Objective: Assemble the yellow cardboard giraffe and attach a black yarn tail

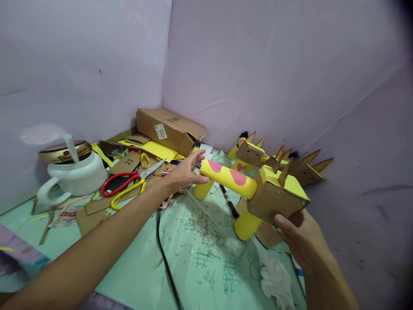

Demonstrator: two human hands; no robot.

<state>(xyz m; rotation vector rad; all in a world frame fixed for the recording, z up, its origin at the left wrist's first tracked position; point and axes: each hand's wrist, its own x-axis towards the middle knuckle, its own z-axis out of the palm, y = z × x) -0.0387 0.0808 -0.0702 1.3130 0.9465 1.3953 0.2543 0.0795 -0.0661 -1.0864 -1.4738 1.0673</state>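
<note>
A cardboard animal figure has a yellow tube body with pink spots, yellow tube legs and a boxy brown cardboard head with a yellow top and pointed pieces. My right hand grips that head from below right, thumb on its front edge. At the tube's far left end my left hand is held with its fingers apart; whether the thumb touches the tube I cannot tell. Behind, similar figures stand by the wall, one with a pink heart, another with yellow-and-red spikes.
Red-and-yellow-handled scissors lie among cardboard scraps on the left. Beyond them is a brown box. A white mug with a gold lid and straw stands far left. A black cable and crumpled tissue lie on the green tabletop.
</note>
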